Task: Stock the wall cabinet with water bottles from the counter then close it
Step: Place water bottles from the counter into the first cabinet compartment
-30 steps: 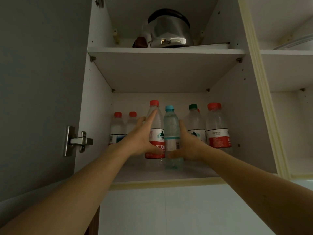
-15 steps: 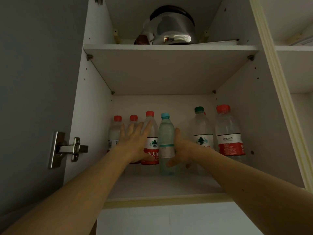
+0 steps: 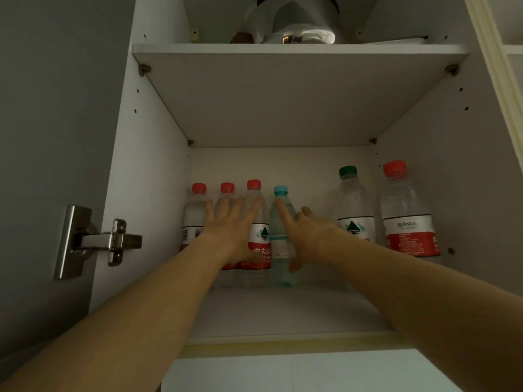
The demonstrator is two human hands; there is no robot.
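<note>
Nearest: two bare forearms reach up into the open white wall cabinet point(image 3: 147, 193), over its lower shelf point(image 3: 283, 315).

Left hand point(image 3: 230, 230): fingers straight and spread, laid flat vs. the fronts of the red-capped bottles; the palm covers part of the clear red-capped bottle with red-and-white label point(image 3: 256, 236). No curl round any bottle.

Right hand point(image 3: 310, 236): forefinger straight, lying along the shoulder of the slim clear bottle with light-blue cap point(image 3: 280, 244); thumb low, at that bottle's side; the other fingers appear loosely bent behind it, but the view there is poor. No full grip seen.

Row of bottles, all upright at rear of the lower shelf: two small red-capped clear bottles point(image 3: 195, 219) at far left, then the red-label one, then the blue-capped one just beside it. A gap, then the green-capped clear bottle point(image 3: 352, 210) and the large red-capped clear bottle with red label point(image 3: 404, 216) nearer the right wall.

Left: steel door hinge point(image 3: 93, 241) on the cabinet side panel.

Farthest, upper shelf: shiny metal kettle-like vessel point(image 3: 300, 26), top cut off by frame.
</note>
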